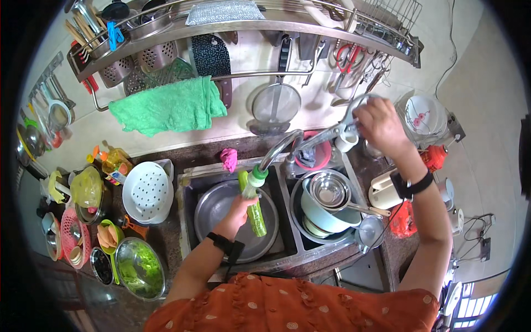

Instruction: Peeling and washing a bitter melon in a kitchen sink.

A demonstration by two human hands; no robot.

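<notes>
My left hand (pixel 235 216) grips a long, pale green vegetable (pixel 256 220), which looks like a peeled cucumber or stem. It is tilted under the green-tipped nozzle of the chrome faucet (pixel 274 151), and water appears to run onto it. Below lies a wide metal basin (pixel 209 203) in the left bowl of the sink (pixel 286 224). Up at the right, my right hand (pixel 379 122) is closed on the grey handle of a metal tool that looks like kitchen shears (pixel 327 135). Its blade end points left, behind the faucet, and my fingers partly hide the handle.
The right sink bowl holds stacked bowls (pixel 309 207) and a saucepan (pixel 330 189). Left of the sink stand a white colander (pixel 145 195) and a steel bowl of green scraps (pixel 141 267). A towel (pixel 170 106) and utensils hang from the rack (pixel 249 27) overhead.
</notes>
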